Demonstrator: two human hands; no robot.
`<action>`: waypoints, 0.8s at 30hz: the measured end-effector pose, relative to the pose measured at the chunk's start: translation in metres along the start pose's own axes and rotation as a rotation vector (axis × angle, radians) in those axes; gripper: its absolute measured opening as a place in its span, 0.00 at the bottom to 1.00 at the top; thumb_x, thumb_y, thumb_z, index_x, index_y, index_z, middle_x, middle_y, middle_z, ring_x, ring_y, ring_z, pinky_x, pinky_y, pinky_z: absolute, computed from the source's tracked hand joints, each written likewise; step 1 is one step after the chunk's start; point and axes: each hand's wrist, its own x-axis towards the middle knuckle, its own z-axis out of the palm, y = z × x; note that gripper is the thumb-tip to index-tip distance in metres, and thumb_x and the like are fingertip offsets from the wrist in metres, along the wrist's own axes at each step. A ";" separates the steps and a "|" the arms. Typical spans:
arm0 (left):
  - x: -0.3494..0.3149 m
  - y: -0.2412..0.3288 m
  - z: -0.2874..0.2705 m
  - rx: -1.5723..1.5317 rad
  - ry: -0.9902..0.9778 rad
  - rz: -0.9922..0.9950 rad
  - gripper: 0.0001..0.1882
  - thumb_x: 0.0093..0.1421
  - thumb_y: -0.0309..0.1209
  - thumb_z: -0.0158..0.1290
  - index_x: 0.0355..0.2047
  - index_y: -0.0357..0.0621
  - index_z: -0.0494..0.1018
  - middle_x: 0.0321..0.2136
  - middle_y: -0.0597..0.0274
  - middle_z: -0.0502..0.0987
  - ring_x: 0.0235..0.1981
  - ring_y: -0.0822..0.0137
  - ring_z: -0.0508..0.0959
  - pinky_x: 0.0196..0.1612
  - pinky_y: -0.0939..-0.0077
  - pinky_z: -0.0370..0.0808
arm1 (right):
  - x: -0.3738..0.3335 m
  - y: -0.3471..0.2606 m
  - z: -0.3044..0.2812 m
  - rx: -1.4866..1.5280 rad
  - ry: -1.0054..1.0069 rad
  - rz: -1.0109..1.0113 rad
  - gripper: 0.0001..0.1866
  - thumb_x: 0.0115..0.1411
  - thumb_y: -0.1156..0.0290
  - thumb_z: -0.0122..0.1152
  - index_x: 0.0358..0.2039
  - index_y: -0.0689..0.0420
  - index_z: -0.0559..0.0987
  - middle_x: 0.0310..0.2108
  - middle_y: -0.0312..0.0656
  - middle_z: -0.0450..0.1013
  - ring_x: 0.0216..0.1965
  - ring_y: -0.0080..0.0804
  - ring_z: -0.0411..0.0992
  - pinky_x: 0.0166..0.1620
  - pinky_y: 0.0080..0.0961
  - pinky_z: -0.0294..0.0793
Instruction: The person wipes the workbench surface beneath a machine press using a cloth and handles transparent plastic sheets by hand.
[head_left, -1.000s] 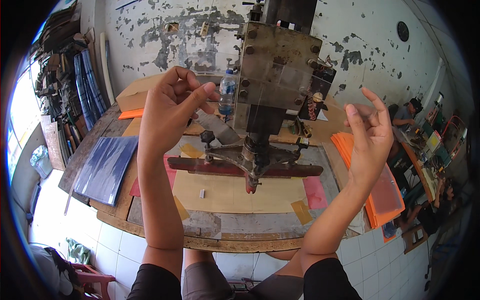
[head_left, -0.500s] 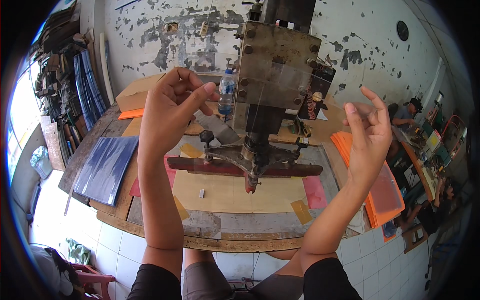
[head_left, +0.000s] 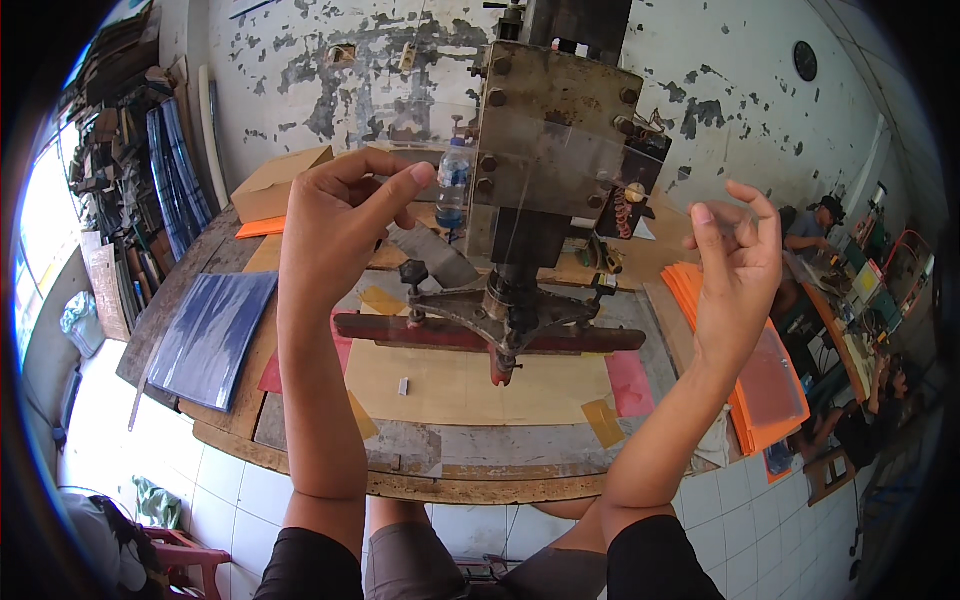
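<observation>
the worn wooden surface [head_left: 460, 487] is the largest thing, and on it stands the heavy press [head_left: 560, 90]. below the press, the tan board [head_left: 540, 405] lies flat. the clear sheet [head_left: 590, 150] is lifted in the air before the press, between the two hands; its outline is faint. the orange stack [head_left: 682, 288] lies on the right and the blue stack [head_left: 215, 335] on the left. the left hand [head_left: 350, 205] pinches one side of the sheet with thumb against fingers; the right hand [head_left: 740, 240] seems to pinch the other side, index finger raised, but its contact is hard to see. to handle it well, i judge, both hands should pull evenly, touch only the margins, and avoid the press's metal. the smallest is the grey piece [head_left: 404, 387], resting on the board.
</observation>
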 end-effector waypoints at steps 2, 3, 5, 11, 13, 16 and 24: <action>-0.002 0.002 -0.002 -0.021 0.009 0.009 0.12 0.69 0.37 0.67 0.36 0.39 0.86 0.29 0.69 0.84 0.27 0.80 0.80 0.30 0.83 0.70 | -0.001 0.000 0.002 0.060 0.003 -0.002 0.20 0.70 0.76 0.70 0.61 0.62 0.79 0.38 0.37 0.82 0.33 0.17 0.74 0.40 0.17 0.74; -0.004 0.002 -0.003 -0.043 0.014 0.020 0.12 0.69 0.37 0.67 0.35 0.39 0.85 0.28 0.71 0.82 0.27 0.80 0.80 0.30 0.83 0.70 | -0.002 -0.004 0.002 0.014 -0.011 0.008 0.18 0.71 0.76 0.70 0.59 0.63 0.80 0.39 0.37 0.82 0.34 0.17 0.75 0.41 0.17 0.75; -0.001 0.001 0.009 -0.091 0.015 0.069 0.13 0.68 0.38 0.68 0.36 0.40 0.86 0.25 0.71 0.81 0.25 0.83 0.76 0.27 0.85 0.66 | -0.002 -0.006 -0.009 -0.062 0.007 0.021 0.16 0.71 0.76 0.70 0.58 0.63 0.81 0.40 0.38 0.83 0.35 0.17 0.76 0.41 0.17 0.75; -0.007 0.004 -0.001 -0.081 0.029 0.088 0.12 0.69 0.38 0.67 0.40 0.42 0.86 0.23 0.73 0.80 0.26 0.84 0.77 0.26 0.86 0.62 | -0.009 -0.022 -0.018 -0.039 -0.131 0.119 0.18 0.69 0.79 0.69 0.59 0.61 0.85 0.50 0.38 0.84 0.38 0.17 0.79 0.34 0.14 0.73; -0.005 0.002 0.005 -0.071 0.002 0.076 0.11 0.69 0.37 0.67 0.40 0.41 0.85 0.23 0.73 0.80 0.26 0.84 0.77 0.26 0.86 0.62 | -0.013 -0.030 -0.031 -0.090 -0.195 0.215 0.24 0.67 0.79 0.68 0.63 0.58 0.82 0.55 0.37 0.83 0.37 0.16 0.80 0.30 0.13 0.70; -0.008 0.001 0.006 0.000 -0.017 0.112 0.11 0.70 0.35 0.65 0.42 0.40 0.85 0.23 0.73 0.80 0.27 0.84 0.78 0.28 0.85 0.62 | -0.012 -0.008 -0.086 -0.193 -0.197 0.279 0.27 0.67 0.76 0.69 0.67 0.56 0.80 0.56 0.36 0.83 0.34 0.16 0.78 0.28 0.13 0.68; -0.009 0.005 -0.014 0.104 0.031 0.133 0.16 0.72 0.39 0.63 0.50 0.39 0.85 0.31 0.69 0.85 0.28 0.85 0.76 0.30 0.84 0.61 | 0.020 0.119 -0.373 -0.500 0.302 0.565 0.26 0.73 0.73 0.65 0.71 0.56 0.77 0.61 0.36 0.81 0.41 0.20 0.79 0.44 0.21 0.77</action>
